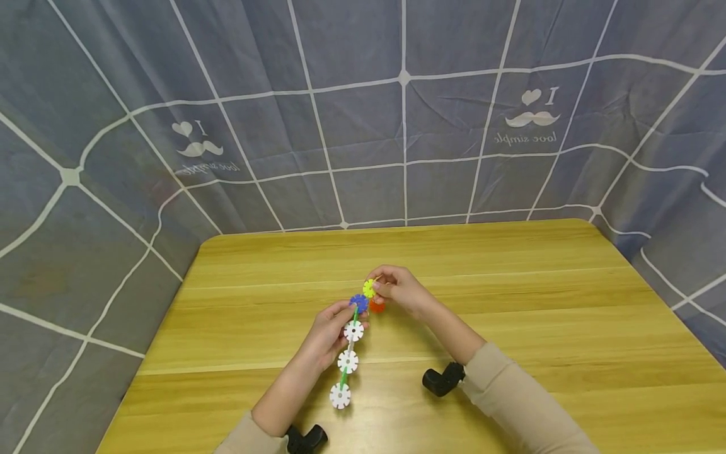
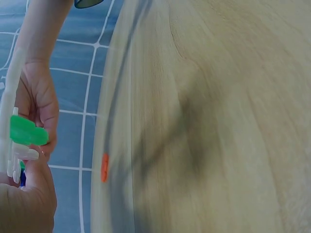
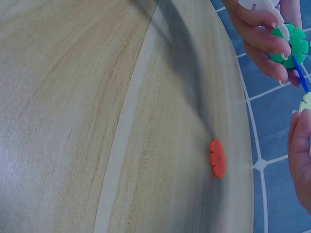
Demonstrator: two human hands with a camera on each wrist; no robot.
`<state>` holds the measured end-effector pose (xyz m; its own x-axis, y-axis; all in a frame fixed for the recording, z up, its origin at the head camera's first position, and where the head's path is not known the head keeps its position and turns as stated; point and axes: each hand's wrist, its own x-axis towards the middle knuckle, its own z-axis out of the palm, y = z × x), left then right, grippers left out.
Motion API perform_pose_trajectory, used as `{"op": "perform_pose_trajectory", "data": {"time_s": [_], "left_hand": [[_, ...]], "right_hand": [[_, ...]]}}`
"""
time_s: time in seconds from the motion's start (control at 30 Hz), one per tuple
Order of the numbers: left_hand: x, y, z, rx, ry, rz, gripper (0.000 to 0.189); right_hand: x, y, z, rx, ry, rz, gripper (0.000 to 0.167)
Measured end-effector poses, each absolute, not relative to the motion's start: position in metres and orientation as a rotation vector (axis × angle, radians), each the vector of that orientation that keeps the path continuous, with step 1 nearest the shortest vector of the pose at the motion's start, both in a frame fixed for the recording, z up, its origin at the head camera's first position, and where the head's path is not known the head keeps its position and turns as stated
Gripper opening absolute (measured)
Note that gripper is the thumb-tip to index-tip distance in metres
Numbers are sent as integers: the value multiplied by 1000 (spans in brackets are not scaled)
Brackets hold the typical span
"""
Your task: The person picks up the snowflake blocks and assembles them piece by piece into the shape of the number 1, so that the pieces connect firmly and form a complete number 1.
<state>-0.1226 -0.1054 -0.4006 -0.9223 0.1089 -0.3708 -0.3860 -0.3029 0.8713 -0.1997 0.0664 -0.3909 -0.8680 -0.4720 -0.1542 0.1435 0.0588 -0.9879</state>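
Observation:
My left hand point(image 1: 326, 337) grips a chain of slotted snowflake discs near its far end, over the table. Along the chain, white discs point(image 1: 348, 361) alternate with edge-on pieces, among them a green disc point(image 1: 343, 377). At the far end sits a blue disc point(image 1: 359, 303), joined to another green disc point(image 3: 297, 46) beside the left fingers. My right hand point(image 1: 401, 291) pinches a yellow disc point(image 1: 369, 289) between thumb and fingers. In the right wrist view the yellow disc meets the blue disc's edge. An orange-red disc point(image 3: 217, 158) lies on the table beyond the hands.
The wooden table point(image 1: 539, 302) spreads around both hands. A grey curtain point(image 1: 363, 126) with white grid lines hangs behind it and at both sides. Black wrist-worn devices point(image 1: 443, 379) sit by both sleeves.

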Motion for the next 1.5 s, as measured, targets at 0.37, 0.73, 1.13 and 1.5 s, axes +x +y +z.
{"op": "perform_pose_trajectory", "data": {"time_s": [0.37, 0.73, 1.13, 1.5], "left_hand": [[-121, -106, -399, -281, 1641, 2244, 29], [-122, -104, -400, -298, 1612, 2290, 23], [-122, -103, -400, -326, 1611, 2300, 23], [-119, -100, -400, -366, 1687, 2308, 24]], "right_hand": [[-202, 65, -391, -386, 1906, -1820, 18], [-201, 61, -396, -405, 1957, -1859, 26], [-194, 54, -394, -244, 1957, -1963, 29], [-190, 49, -396, -139, 1852, -2100, 14]]}}
